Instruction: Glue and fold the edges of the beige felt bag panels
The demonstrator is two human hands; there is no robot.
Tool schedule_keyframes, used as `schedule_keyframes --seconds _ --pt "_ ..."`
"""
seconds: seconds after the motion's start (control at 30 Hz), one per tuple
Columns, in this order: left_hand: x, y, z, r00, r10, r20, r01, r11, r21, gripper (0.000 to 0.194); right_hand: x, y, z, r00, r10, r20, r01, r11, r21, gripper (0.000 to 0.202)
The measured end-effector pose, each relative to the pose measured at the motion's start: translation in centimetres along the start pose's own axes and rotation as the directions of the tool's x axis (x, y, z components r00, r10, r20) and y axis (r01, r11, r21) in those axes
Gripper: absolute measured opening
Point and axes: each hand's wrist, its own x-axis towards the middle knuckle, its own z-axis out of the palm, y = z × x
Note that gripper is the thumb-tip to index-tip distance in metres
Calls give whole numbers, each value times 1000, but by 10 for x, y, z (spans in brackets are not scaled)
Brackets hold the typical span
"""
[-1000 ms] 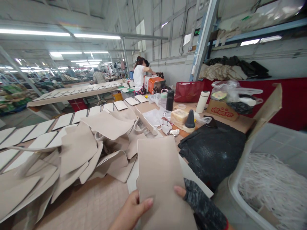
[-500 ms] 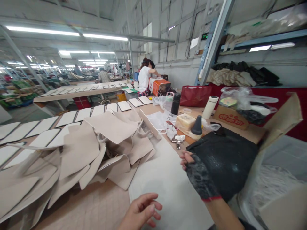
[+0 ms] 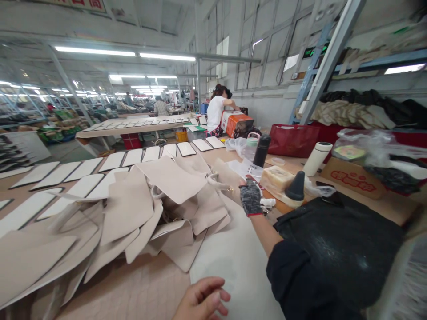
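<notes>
My right hand [image 3: 251, 198], in a dark grey fingerless glove, is at the right edge of a beige bag panel [image 3: 228, 172] with a handle on it. Its fingers close at that edge and are partly hidden. Above a pale sheet [image 3: 230, 253] at the front, my bare left hand [image 3: 205, 298] hovers with loosely bent fingers apart and nothing in them. Left of both hands lies a heap of loose beige panels [image 3: 126, 209], some with handles.
White dark-edged panels [image 3: 133, 156] lie in rows behind the heap. To the right are a black bottle [image 3: 262, 151], a yellowish block [image 3: 276, 177], a dark cone [image 3: 295, 186], a white flask [image 3: 317, 159] and a black sheet [image 3: 336, 244]. A co-worker [image 3: 216, 111] stands farther back.
My right hand has gone forward and left from beside the black sheet to the beige panel, whose face now shows more. My left hand stays much the same. The view has shifted left.
</notes>
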Motion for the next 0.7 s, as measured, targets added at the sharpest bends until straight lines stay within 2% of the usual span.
schedule_keyframes --seconds 0.1,0.13,0.2,0.23,0.27,0.33,0.37,0.4,0.43,0.47,0.5,0.53,0.57,0.6,0.63,0.67,0.7 --pt "0 18 9 978 179 -107 -182 983 -19 47 -37 -27 -39 993 -120 -20 119 991 -66 33" --pt "0 26 13 963 232 -136 -241 969 -54 48 -57 -40 -53 979 -197 49 200 976 -88 30" --pt "0 40 22 947 284 -148 -309 933 -186 57 -103 -66 -74 870 -446 208 485 851 -203 35" --pt "0 46 27 953 271 -139 -299 917 -262 62 -127 -76 -81 809 -538 237 582 790 -192 35" --pt "0 49 32 963 234 -131 -265 908 -325 65 -150 -85 -86 759 -603 245 645 747 -159 32" --pt "1 49 39 981 119 -155 -171 907 -386 67 -188 -95 -92 620 -718 317 761 648 -23 24" --pt "1 45 41 981 61 -185 -130 911 -390 66 -201 -96 -95 576 -740 347 778 626 44 21" --pt "1 39 41 977 17 -213 -101 916 -389 65 -209 -95 -99 561 -744 365 771 629 97 20" --pt "0 33 40 973 -11 -230 -82 918 -388 65 -214 -92 -104 591 -720 364 735 667 125 20" --pt "-2 27 38 972 -27 -235 -69 919 -389 66 -215 -88 -110 670 -659 341 665 737 120 21" --pt "-4 22 35 972 -42 -231 -53 919 -391 66 -213 -84 -116 785 -548 290 549 832 87 23" --pt "-7 17 32 974 -60 -220 -32 920 -392 67 -209 -79 -123 898 -381 219 380 924 50 25" --pt "-9 14 28 974 -82 -209 -7 920 -392 67 -204 -75 -130 974 -175 147 172 985 35 27" --pt "-12 12 25 975 -106 -196 21 920 -391 67 -199 -73 -134 994 39 104 -45 997 65 28" --pt "-15 11 23 975 -127 -183 47 921 -386 67 -194 -71 -138 968 224 115 -239 962 135 30" --pt "-17 11 22 975 -141 -173 66 923 -380 66 -190 -72 -139 919 349 182 -384 896 224 34" --pt "-19 11 21 975 -150 -163 80 925 -372 65 -187 -75 -140 872 405 275 -479 823 307 39"
